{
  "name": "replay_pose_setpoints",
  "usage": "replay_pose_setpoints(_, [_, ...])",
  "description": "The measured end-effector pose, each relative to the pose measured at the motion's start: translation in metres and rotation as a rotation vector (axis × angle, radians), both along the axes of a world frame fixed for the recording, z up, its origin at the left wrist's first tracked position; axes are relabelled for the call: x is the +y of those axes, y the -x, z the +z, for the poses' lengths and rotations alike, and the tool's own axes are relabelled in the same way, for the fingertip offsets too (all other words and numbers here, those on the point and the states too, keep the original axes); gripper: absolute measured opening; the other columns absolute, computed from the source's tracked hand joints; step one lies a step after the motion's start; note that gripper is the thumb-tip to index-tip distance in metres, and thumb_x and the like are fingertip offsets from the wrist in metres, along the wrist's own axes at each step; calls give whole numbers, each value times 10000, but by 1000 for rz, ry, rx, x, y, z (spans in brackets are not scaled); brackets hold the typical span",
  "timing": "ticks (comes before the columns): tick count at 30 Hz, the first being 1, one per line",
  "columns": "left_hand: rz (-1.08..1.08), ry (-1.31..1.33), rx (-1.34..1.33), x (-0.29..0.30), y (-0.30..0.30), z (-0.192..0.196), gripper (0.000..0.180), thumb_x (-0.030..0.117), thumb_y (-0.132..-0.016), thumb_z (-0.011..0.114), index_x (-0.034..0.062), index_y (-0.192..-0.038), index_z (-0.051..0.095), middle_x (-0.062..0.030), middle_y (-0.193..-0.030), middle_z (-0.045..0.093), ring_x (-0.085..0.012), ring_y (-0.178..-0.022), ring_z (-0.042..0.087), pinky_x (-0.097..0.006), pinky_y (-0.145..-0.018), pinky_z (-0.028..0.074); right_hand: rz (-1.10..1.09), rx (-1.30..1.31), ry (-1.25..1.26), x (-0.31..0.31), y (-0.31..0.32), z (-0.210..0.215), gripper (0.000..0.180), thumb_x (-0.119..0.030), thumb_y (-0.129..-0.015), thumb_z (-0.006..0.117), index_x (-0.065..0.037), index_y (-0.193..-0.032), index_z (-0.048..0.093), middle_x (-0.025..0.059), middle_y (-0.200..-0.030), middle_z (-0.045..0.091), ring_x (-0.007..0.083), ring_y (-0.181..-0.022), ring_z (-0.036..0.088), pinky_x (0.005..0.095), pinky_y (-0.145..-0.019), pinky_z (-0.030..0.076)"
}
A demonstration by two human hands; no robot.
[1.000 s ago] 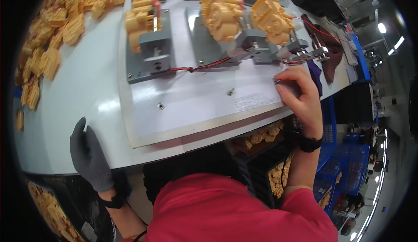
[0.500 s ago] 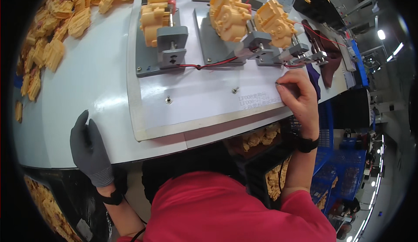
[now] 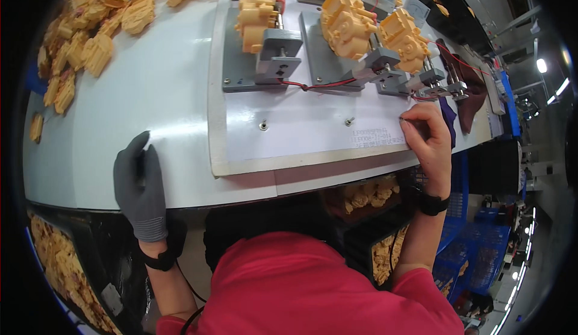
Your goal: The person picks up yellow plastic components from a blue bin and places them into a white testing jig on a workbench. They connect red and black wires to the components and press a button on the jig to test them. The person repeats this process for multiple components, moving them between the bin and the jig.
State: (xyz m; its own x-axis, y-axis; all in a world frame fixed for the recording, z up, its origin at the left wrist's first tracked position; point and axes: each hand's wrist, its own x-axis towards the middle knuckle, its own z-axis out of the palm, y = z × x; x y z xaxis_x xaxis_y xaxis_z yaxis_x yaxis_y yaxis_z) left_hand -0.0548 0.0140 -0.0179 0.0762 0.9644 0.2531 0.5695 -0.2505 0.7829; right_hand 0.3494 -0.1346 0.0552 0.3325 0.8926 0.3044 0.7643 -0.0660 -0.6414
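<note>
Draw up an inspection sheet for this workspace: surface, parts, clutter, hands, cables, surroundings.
Surface: white table; a pale board lies on it.
Parts: three yellow moulded parts sit on grey fixtures; two metal toggle switches stand nearer the board's front edge.
Clutter: loose yellow pieces heaped at far left; dark red cloth at right.
Left hand: grey-gloved, fingers loosely curved by the table's front edge; nothing seen in it.
Right hand: bare; thumb and forefinger pinch a small dark part, mostly hidden.
Cables: red and black wires run between fixtures, with a knot.
Surroundings: blue crates at right; lit ceiling lamps beyond.
</note>
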Motion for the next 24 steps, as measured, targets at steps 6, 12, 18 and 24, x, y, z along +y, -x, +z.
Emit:
replay_pose_setpoints(6, [-177, -229, -62, -17, -38, 44, 282, -29, -853, 648, 17, -1130, 671, -85, -1040, 624, -195, -966, 605, -319, -852, 484, 33, -49, -38, 1, -1, -2, 115, 13, -818, 692, -14, -915, 635, 59, -921, 611, 185, -894, 592, 285, -824, 466])
replay_pose_setpoints(12, [-338, -255, -41, -15, -88, 61, 236, 95, -813, 742, 95, -1047, 722, -100, -1027, 630, -264, -971, 599, -359, -848, 483, 45, -53, -61, 2, 1, -2, 117, 4, -823, 692, -11, -923, 635, 59, -929, 619, 178, -895, 589, 278, -825, 459])
replay_pose_setpoints(18, [-313, -327, 121, -8, -108, 56, 148, 153, -799, 754, 117, -942, 739, -70, -986, 654, -271, -988, 564, -385, -886, 438, -57, 154, -170, -5, -1, -1, 140, -14, -867, 680, -8, -999, 637, 37, -987, 623, 124, -910, 564, 262, -837, 448])
replay_pose_setpoints(24, [-322, -283, 126, -11, -110, 56, 128, 150, -801, 748, 115, -923, 736, -74, -991, 648, -277, -993, 541, -393, -888, 426, 47, 5, -195, 1, 46, 15, 127, -12, -869, 679, -14, -994, 662, 72, -956, 646, 168, -930, 599, 292, -842, 468])
